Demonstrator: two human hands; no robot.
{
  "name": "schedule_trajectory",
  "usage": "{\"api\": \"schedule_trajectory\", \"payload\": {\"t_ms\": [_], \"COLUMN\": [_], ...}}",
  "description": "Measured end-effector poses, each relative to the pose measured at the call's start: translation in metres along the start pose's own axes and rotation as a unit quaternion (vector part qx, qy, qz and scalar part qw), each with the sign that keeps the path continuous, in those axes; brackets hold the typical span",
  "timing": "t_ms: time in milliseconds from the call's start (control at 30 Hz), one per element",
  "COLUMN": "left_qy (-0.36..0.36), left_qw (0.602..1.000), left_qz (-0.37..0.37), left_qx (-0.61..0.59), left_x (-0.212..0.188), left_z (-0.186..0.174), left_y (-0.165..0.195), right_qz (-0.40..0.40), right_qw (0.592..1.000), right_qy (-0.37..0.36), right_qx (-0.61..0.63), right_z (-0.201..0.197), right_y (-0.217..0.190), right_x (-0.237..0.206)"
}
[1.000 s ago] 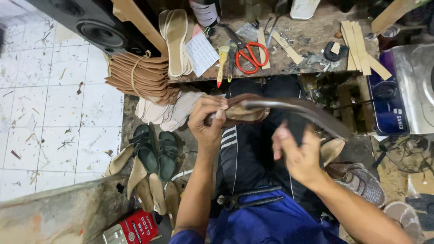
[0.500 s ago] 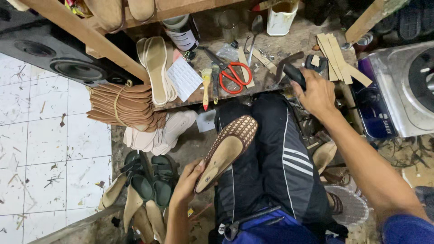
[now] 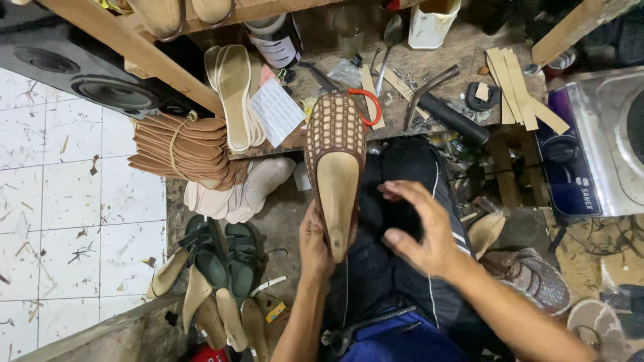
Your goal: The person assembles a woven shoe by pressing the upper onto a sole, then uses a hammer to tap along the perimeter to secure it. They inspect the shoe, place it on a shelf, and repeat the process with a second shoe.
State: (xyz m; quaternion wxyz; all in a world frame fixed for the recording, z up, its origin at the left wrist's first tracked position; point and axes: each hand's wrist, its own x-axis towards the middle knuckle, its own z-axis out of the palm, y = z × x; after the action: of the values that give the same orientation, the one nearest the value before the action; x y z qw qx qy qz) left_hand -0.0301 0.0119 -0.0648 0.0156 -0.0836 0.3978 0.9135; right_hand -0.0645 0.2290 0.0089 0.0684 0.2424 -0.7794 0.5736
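Woven brown shoe upper on wooden last (image 3: 335,151), held upright over the lap, toe toward the worktop, heel end down. Left hand (image 3: 315,243) clamped round the heel end of the last, fingers wrapped on the wood. Right hand (image 3: 421,231) just beside the last, fingers spread and curled, not touching, holding nothing.

Worktop (image 3: 436,70): rough wood plank, scuffed, stained, cluttered. Red-handled scissors (image 3: 365,107) partly hidden behind the shoe toe. Black cylindrical handle (image 3: 453,117) lying diagonal near the edge. Flat tan strips (image 3: 520,94) stacked at the right. White plastic container (image 3: 433,20) at the back. Dark bottle with white label (image 3: 275,40) at back left, label rectangular. White printed paper sheet (image 3: 276,110) hanging over the front edge. Pale insoles (image 3: 235,94) stacked upright beside the paper.

Bundle of brown insoles (image 3: 181,151) tied with cord, below the worktop's left end. White insoles (image 3: 235,191) piled under the bundle. Dark sandals (image 3: 225,258) and tan sole pieces (image 3: 201,302) on the floor at left. White tiled floor (image 3: 67,201), dirty, littered with scraps. Black loudspeaker (image 3: 80,74) top left. Metal-cased machine with purple front panel (image 3: 590,147) at right, white lettering low on the panel. Grey sneaker (image 3: 537,278) on the floor at right.
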Motion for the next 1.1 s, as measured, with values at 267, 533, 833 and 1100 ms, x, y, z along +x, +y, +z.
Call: {"api": "schedule_trajectory", "payload": {"t_ms": [267,533,833,1100], "left_qy": [-0.089,-0.259,-0.193,-0.137], "left_qw": [0.994,0.932,0.961,0.990], "left_qz": [-0.032,-0.142,-0.093,-0.033], "left_qx": [-0.060,-0.209,-0.175,0.011], "left_x": [-0.028,-0.029,-0.050,-0.075], "left_z": [0.077,0.084,0.090,0.099], "left_y": [0.018,0.051,0.050,0.064], "right_qz": [-0.025,-0.027,-0.015,0.303], "right_qw": [0.988,0.998,0.997,0.580], "right_qy": [0.096,0.051,0.069,0.024], "right_qx": [0.115,0.037,0.005,0.756], "right_z": [0.054,0.055,0.049,0.023], "right_y": [-0.035,-0.069,-0.097,-0.055], "right_x": [-0.098,-0.174,-0.170,-0.163]}}
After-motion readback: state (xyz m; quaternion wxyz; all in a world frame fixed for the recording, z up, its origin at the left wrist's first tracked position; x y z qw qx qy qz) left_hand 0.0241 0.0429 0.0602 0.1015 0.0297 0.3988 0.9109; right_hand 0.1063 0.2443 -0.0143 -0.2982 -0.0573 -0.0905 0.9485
